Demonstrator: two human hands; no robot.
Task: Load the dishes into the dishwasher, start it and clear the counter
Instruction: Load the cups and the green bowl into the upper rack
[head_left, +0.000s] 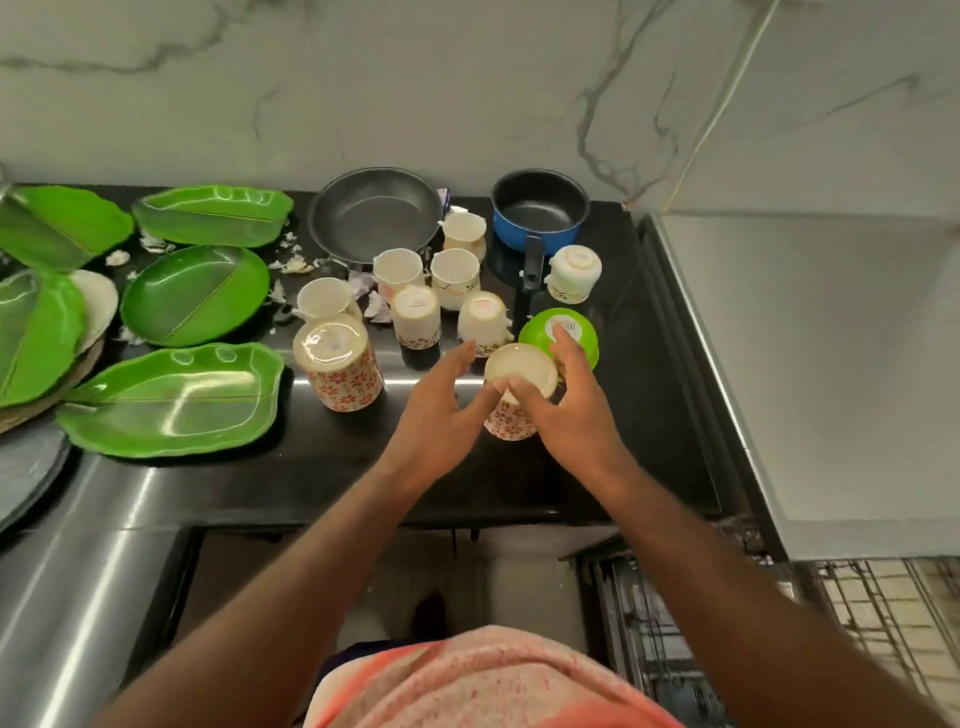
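Right hand (571, 402) grips an upturned cream cup (521, 368) with red flowers, standing on the black bench (353, 467) beside a green bowl (537, 326); left hand (441, 402), fingers straight, touches its base rim.

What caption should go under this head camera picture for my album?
Left hand and right hand touch an upturned cup on a counter among other cups, pans and green plates.

Location class: domestic kitchen. Identifying features: a black stone counter (649, 364) set against a marble-veined backsplash (467, 93). It carries a frying pan (376, 215), a blue saucepan (540, 208), a patterned cup (524, 366) among several others (most inverted) and green leaf-shaped plates (195, 293). A wire dishwasher rack (878, 608) stands below the counter edge.
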